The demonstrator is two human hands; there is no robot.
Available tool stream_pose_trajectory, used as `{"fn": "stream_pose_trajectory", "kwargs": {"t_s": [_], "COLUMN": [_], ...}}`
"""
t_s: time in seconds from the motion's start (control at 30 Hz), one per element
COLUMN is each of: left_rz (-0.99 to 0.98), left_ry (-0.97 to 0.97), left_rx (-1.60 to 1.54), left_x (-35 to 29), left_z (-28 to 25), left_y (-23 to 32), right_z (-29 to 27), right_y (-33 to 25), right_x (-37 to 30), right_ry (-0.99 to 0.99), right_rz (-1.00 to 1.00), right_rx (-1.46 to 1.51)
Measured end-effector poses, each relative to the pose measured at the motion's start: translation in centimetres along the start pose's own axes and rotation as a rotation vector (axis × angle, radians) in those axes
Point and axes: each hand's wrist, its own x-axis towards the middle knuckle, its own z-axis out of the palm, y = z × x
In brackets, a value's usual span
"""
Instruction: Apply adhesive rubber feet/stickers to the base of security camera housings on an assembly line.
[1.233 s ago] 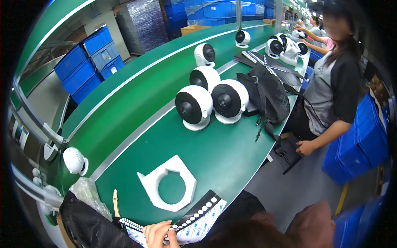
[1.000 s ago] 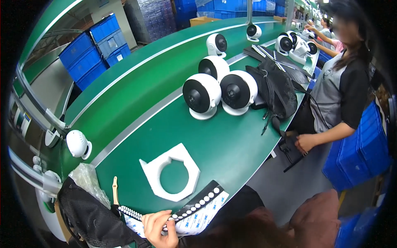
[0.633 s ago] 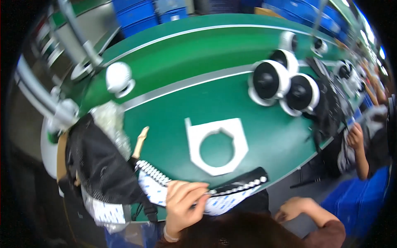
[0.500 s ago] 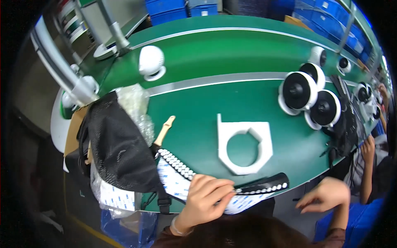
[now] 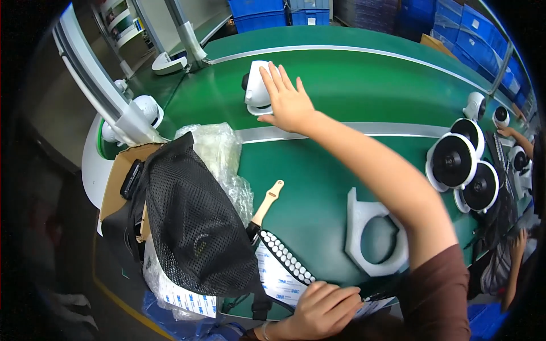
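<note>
so there's a black mesh bag [image 5: 196,227] slumped against an open cardboard box [image 5: 116,179], with crumpled clear plastic [image 5: 219,150] right beside it. wooden-handled brush [image 5: 271,199] nearby, plus blue crates [image 5: 260,23] stacked way at the back.

The right hand [image 5: 289,102] is stretched over the green surface [image 5: 304,165], its fingers spread at the side of a white device with rounded head [image 5: 255,90]; whether they press on it, I cannot tell. The left hand [image 5: 327,311], with its fingers curled, holds a black strip with white dots [image 5: 286,258], joined to a white sheet [image 5: 277,282]. White foam with a round opening [image 5: 355,238] lies near. A pale-handled brush [image 5: 270,199] is beside a black mesh bag [image 5: 199,221]. At right, three white-and-black devices [image 5: 453,160] stand together.
</note>
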Motion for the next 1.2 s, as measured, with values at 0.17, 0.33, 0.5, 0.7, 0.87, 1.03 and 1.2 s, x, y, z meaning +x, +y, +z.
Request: {"fn": "stream_pose_trajectory", "kwargs": {"t_s": [0.17,0.33,0.5,0.7,0.87,1.03,1.2], "left_rz": [0.105,-0.021,0.067,0.039,0.046,-0.034,-0.037], "left_ry": [0.085,0.011,0.046,0.004,-0.023,-0.053,-0.052], "left_rx": [0.019,-0.057,-0.012,0.012,0.047,0.014,-0.013], "left_x": [0.0,-0.1,0.0,0.8,1.5,1.9,1.2], "left_z": [0.2,0.0,0.5,0.2,0.0,1.0,0.0], "left_y": [-0.4,0.3,-0.3,0.2,1.0,0.8,1.5], "right_z": [4.9,1.1,-11.0,-22.8,-20.3,-17.5,-20.4], "right_y": [-0.6,0.9,0.1,-0.2,0.3,2.1,-0.7], "right_x": [2.1,2.0,-2.4,-13.6,-19.9,-22.9,-24.4], "right_ry": [0.152,0.253,-0.120,-0.642,-0.663,-0.450,0.289], "right_rz": [0.259,0.265,0.418,0.598,0.497,0.568,0.210], "right_rx": [0.042,0.332,0.730,0.772,0.396,0.862,0.208]}}
